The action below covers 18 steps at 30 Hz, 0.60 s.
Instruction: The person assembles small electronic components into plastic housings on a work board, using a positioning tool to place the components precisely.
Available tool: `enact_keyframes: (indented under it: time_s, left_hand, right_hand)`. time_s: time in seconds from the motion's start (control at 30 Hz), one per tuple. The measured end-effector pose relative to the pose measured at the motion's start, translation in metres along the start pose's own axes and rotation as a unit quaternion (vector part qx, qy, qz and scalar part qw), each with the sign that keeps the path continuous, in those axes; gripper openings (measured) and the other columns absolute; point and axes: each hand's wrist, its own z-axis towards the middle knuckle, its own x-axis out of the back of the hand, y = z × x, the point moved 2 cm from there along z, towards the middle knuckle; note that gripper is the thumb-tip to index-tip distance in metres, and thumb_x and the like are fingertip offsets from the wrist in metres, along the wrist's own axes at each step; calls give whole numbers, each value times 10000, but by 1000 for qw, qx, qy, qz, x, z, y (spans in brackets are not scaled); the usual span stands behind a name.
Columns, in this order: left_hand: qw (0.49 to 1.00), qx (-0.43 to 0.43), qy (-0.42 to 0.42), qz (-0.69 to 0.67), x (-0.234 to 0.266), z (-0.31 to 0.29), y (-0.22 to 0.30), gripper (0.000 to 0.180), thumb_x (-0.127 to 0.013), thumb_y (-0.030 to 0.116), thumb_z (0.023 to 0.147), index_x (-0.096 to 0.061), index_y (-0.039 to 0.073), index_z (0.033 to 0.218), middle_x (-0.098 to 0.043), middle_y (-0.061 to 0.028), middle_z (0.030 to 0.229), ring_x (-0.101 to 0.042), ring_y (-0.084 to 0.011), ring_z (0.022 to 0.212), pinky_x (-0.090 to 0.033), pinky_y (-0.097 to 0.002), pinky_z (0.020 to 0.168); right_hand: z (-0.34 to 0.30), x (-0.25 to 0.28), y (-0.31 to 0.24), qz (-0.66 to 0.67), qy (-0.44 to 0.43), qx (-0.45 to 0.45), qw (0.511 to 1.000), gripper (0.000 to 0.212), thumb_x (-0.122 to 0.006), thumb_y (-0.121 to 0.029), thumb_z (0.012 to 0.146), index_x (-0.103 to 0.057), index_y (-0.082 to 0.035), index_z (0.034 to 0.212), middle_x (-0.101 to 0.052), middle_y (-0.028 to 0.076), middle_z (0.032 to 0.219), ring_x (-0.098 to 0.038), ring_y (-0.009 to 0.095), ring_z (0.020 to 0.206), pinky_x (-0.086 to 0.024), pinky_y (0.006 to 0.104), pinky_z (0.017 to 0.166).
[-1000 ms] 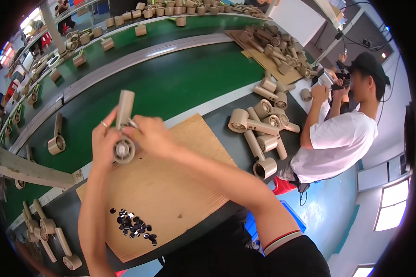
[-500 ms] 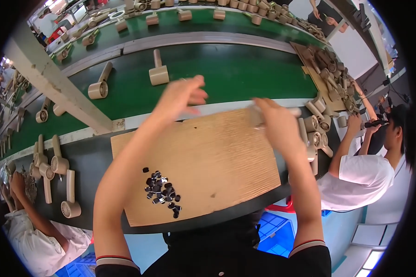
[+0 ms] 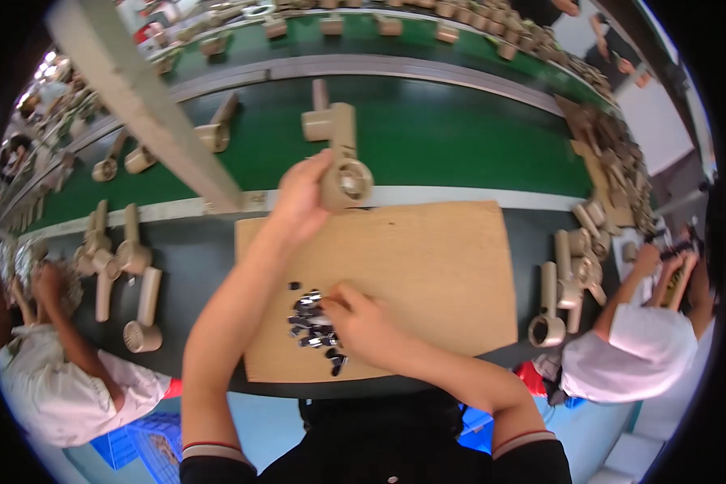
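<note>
My left hand grips a beige hair-dryer-shaped housing by its round head, above the far edge of a cardboard sheet. Its handle points away from me and its round opening faces me. My right hand is down at the sheet's left part, thumb and fingertips closed together over a pile of small shiny black pieces. Whatever the fingertips pinch is hidden.
Beyond the sheet runs a green conveyor belt carrying similar housings. More housings stand on the table at left and right. A pale post rises at left. Co-workers sit on both sides, one in a white shirt at right.
My left hand, empty before, now holds the housing. My right hand has left the sheet's far right edge, where it held a blurred beige housing, and come to the black pieces. The view has shifted.
</note>
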Motion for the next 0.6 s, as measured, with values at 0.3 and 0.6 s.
enact_keyframes:
  time_s: [0.3,0.6]
  left_hand:
    - [984,-71,47,158,-15,20,-24,448,-469,409,1014,-636,3,927,-632,-38,816,-549,-108,753,-446,-285,749]
    - [982,-71,-102,139,-33,-3,-38,312,-399,218,1027,-586,-9,1131,-612,-45,944,-575,-105,853,-467,-258,768]
  right_hand:
    - [11,28,-10,-163,-60,48,984,240,-620,-26,756,-613,20,991,-545,136,926,-639,264,649,-547,353,540]
    - [48,108,75,85,276,-89,953,115,-694,11,845,-699,-31,952,-676,65,889,-609,127,671,-482,237,579]
